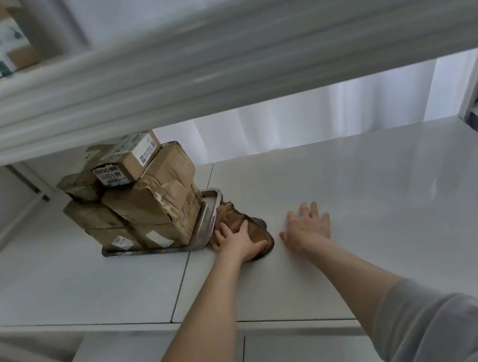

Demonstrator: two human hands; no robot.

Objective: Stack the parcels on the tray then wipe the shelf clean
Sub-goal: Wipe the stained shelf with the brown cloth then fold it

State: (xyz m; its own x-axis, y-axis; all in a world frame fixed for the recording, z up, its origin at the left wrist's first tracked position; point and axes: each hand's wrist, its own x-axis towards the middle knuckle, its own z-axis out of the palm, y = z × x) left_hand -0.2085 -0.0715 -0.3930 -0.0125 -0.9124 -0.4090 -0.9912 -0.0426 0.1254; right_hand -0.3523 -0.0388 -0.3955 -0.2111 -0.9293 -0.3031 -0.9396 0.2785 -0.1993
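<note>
Both hands lie flat, fingers (313,208) spread: your left hand (237,242) presses the cloth (256,227) just beside the tray (208,210), with bare shelf (374,190) stretching rightward past your right hand (308,226).

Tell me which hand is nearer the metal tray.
Left. The left hand presses on the brown cloth at the near corner of the tray. The right hand lies flat on the shelf further right, past the cloth, clear of the tray.
</note>
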